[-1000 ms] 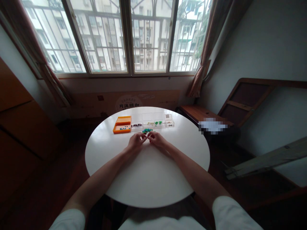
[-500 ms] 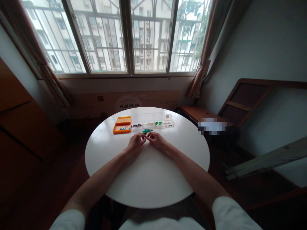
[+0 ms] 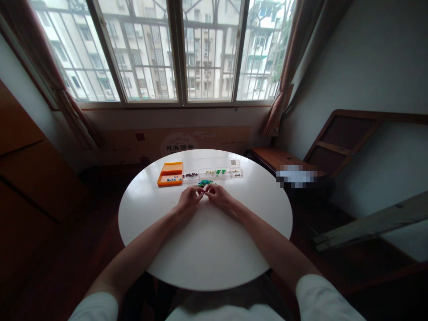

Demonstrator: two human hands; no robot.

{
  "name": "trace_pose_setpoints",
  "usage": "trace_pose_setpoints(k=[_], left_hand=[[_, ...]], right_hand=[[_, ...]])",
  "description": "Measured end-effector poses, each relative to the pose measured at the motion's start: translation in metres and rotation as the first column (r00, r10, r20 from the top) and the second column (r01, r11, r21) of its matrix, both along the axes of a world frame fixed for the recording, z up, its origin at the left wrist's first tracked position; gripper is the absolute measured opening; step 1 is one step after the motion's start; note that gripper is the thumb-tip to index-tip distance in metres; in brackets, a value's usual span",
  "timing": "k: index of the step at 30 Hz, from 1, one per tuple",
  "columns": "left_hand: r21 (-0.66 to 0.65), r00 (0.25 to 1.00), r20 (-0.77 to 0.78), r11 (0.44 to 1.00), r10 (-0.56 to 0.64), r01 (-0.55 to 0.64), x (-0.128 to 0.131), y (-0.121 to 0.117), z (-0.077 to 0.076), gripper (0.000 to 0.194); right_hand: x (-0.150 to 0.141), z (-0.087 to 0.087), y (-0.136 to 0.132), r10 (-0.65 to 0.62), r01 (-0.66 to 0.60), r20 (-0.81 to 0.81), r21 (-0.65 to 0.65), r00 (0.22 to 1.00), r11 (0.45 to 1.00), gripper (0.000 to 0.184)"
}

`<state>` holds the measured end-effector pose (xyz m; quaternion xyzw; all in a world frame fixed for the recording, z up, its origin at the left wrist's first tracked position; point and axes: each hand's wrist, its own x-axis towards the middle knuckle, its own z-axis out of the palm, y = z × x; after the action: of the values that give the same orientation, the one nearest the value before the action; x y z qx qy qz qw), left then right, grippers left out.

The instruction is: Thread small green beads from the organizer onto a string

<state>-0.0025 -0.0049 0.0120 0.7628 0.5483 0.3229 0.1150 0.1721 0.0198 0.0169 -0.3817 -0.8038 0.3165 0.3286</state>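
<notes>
My left hand (image 3: pixel 191 196) and my right hand (image 3: pixel 216 194) meet over the middle of the white round table (image 3: pixel 207 249). Thumbs and fingers are pinched together on both, fingertip to fingertip. Whatever lies between the tips is too small to make out. Just beyond them is a small heap of green and blue pieces (image 3: pixel 204 183). Behind the heap stands a clear plastic box (image 3: pixel 219 175) with its lid raised, holding dark, pale and green pieces in its compartments. To its left is an open orange box (image 3: pixel 170 183) with a few blue and dark bits inside.
A smaller clear case (image 3: pixel 237 174) stands at the right end of the row of boxes. Beyond the table are a printed cardboard panel (image 3: pixel 220 136) and a barred window. A low wooden bench (image 3: pixel 284 158) is at the right.
</notes>
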Motion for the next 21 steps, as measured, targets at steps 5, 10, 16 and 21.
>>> trace_pose_setpoints(k=[5, 10, 16, 21], left_hand=[[-0.012, 1.000, -0.008, 1.000, 0.010, -0.011, 0.0007, -0.0009, 0.0016, 0.021], [-0.025, 1.000, 0.012, 1.000, -0.014, 0.014, 0.0003, 0.0005, 0.0011, 0.021], [-0.022, 0.999, 0.032, 0.999, -0.042, 0.043, 0.0005, -0.0010, 0.0028, 0.022], [-0.014, 0.999, 0.025, 1.000, -0.025, 0.025, -0.0005, 0.0002, 0.0025, 0.022]], right_hand=[[0.0001, -0.0020, 0.0016, -0.005, 0.005, 0.009, 0.025, 1.000, 1.000, 0.010], [0.0006, -0.0037, 0.0032, 0.000, 0.000, 0.018, 0.025, 1.000, 1.000, 0.010], [0.0004, -0.0040, 0.0037, -0.002, 0.001, 0.015, 0.053, 1.000, 0.999, 0.010], [-0.0002, -0.0019, 0.0026, -0.003, 0.003, 0.008, 0.038, 1.000, 0.999, 0.012]])
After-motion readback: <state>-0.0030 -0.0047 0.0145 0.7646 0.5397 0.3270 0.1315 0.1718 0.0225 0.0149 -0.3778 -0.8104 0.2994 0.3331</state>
